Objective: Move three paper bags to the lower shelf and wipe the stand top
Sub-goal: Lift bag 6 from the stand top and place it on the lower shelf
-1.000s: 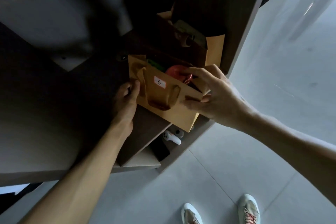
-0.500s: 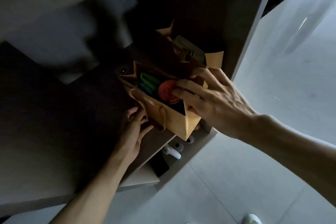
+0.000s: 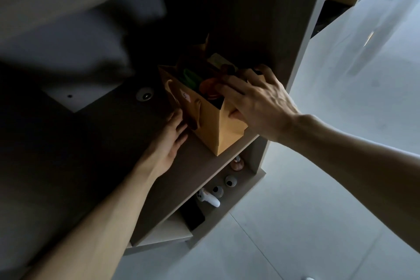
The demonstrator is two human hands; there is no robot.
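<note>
A brown paper bag (image 3: 211,125) with a small white label stands upright on the dark lower shelf (image 3: 181,166), near its front right corner. Green and red items show in its open top. My right hand (image 3: 256,102) grips the bag's top right edge, thumb on the outer side. My left hand (image 3: 172,138) lies with straight fingers against the bag's left base. Behind it another brown paper bag (image 3: 216,61) stands in shadow against the stand's right side panel.
The stand's right side panel (image 3: 304,41) rises just right of the bags. A small round fitting (image 3: 144,94) sits on the shelf to the left. The bottom shelf holds a white controller (image 3: 210,199), small round objects and a black item. Pale floor lies to the right.
The bag has gone from tilted and held up to standing deeper on the shelf. My left hand let go of its handle side and now lies flat at its base.
</note>
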